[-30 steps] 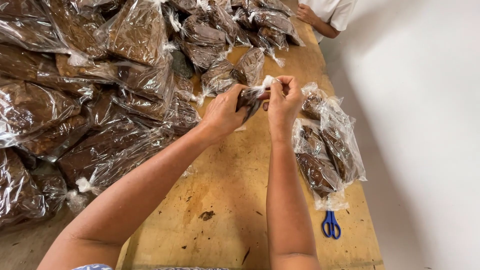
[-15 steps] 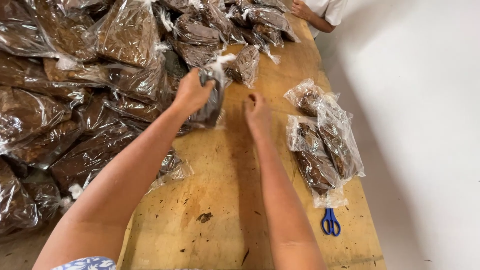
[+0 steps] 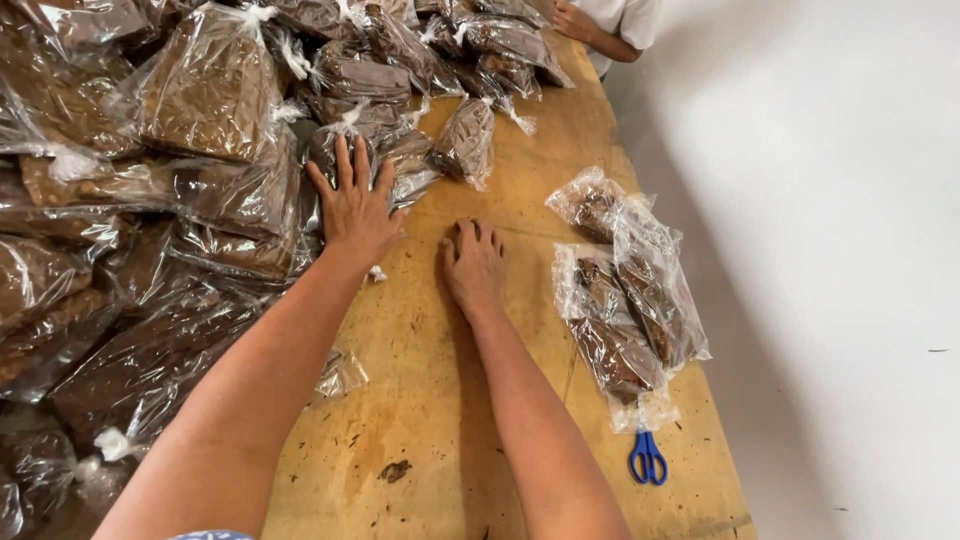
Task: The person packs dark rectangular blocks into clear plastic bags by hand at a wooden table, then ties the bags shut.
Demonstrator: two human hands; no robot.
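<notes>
Head view looks down on a wooden table point(image 3: 440, 420), which serves as the landmark for everything below.

2 bare hands are in view, neither grasping anything. Left hand point(image 3: 355, 205) is spread wide, fingers splayed, palm pressed flat on a clear plastic bag of brown material point(image 3: 395, 160) at the near edge of the big pile of bags point(image 3: 150, 230) that covers the table's left half. Right hand point(image 3: 473, 262) lies palm down on the bare wood near the table's middle, fingers relaxed and close together, touching only the board.

On the table's right side lies a small stack of filled bags point(image 3: 625, 290), well apart from both hands. Blue-handled scissors point(image 3: 648, 462) rest just below that stack, near the table's right edge; their blades are hidden under the plastic. A loose scrap of clear plastic point(image 3: 342, 372) lies by the left forearm.

At the table's far end another person's hand point(image 3: 572, 20) and white sleeve are cut off by the frame, and what that hand does is hard to make out.

Bags are thin, glossy, crinkled film, knotted or tied at the top; their contents look dark brown and flaky. Wood is pale, scuffed and stained with dark crumbs.
</notes>
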